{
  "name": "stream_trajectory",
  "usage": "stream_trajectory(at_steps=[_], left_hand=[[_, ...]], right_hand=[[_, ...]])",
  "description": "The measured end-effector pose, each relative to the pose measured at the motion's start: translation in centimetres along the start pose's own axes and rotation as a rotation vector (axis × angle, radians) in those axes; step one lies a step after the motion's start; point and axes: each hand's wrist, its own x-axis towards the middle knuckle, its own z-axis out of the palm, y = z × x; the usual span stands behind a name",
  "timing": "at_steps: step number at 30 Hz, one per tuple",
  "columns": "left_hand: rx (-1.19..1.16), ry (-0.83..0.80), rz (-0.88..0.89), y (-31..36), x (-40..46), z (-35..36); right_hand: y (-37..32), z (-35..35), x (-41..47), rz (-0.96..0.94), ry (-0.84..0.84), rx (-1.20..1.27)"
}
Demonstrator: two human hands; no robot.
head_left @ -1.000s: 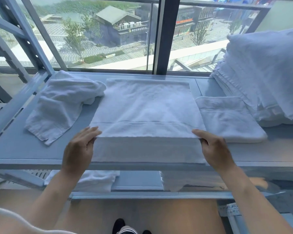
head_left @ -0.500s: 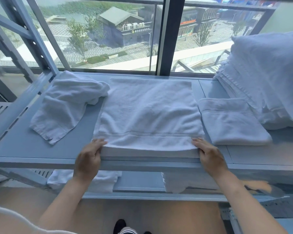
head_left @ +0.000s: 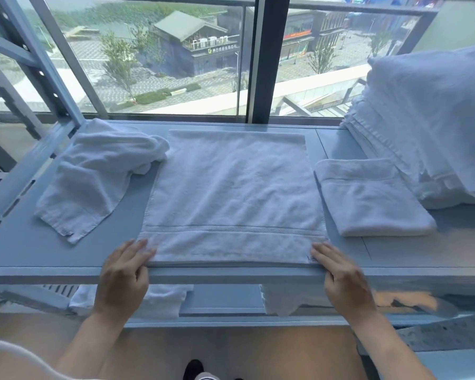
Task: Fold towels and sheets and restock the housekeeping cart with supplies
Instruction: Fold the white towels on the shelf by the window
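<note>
A pale blue metal shelf [head_left: 33,256] runs along the window, with a white towel [head_left: 231,198] lying flat, flush with the shelf's front edge. The left hand [head_left: 124,278] and right hand [head_left: 346,281] rest with relaxed, straight fingers on its near corners; a crumpled towel [head_left: 93,179] lies left, a folded towel [head_left: 368,198] right.

Bare shelf [head_left: 17,250] is lying open at the near left and near right. A flat towel [head_left: 231,193] is filling the middle, a crumpled towel [head_left: 93,176] is crowding the left, and a folded towel [head_left: 368,198] and tall stack [head_left: 428,127] are blocking the right.
</note>
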Motion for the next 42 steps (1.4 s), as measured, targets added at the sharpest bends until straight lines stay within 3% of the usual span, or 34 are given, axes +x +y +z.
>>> stream_trajectory(at_steps=[3, 5, 9, 12, 18, 21, 25, 28, 31, 33, 36, 42], left_hand=[[-0.009, -0.014, 0.026, 2.3, 2.0, -0.1], [-0.022, -0.115, 0.1, 4.4, 4.2, 0.9], [0.093, -0.424, 0.131, 8.3, 9.4, 5.1], [0.202, -0.564, 0.073, 8.1, 11.8, 7.6], [0.234, -0.461, -0.13, 3.5, 10.4, 6.5], [0.267, -0.481, -0.15, 5.0, 9.3, 5.8], [0.44, -0.342, -0.192, 8.3, 9.0, 4.0], [0.32, -0.269, -0.101, 9.6, 9.5, 4.7], [0.206, -0.421, -0.014, 10.2, 10.4, 6.6], [0.2, -0.476, -0.04, 9.6, 11.0, 7.8], [0.189, -0.432, -0.069, 7.7, 10.9, 8.6], [0.236, -0.424, -0.068, 6.7, 10.4, 9.1]], right_hand=[[-1.2, 0.0, 1.5, 0.04, 0.002, -0.033], [-3.3, 0.7, 4.0, 0.003, -0.043, 0.023], [-9.8, 4.3, 10.5, -0.068, -0.308, 0.102], [-11.8, 8.0, 14.0, -0.077, -0.483, 0.034], [-2.4, 6.7, 15.1, 0.197, -0.409, -0.152], [-0.8, 5.9, 13.5, 0.148, -0.411, -0.16], [-1.7, 4.5, 10.2, 0.141, -0.449, -0.144], [-3.5, 3.3, 7.4, 0.15, -0.393, -0.21], [-7.1, 4.1, 8.5, 0.085, -0.316, -0.145], [-9.9, 6.1, 10.4, -0.071, -0.396, -0.055], [-12.2, 9.4, 14.0, -0.193, -0.55, -0.03], [-5.0, 9.2, 23.1, 0.05, -0.521, -0.175]])
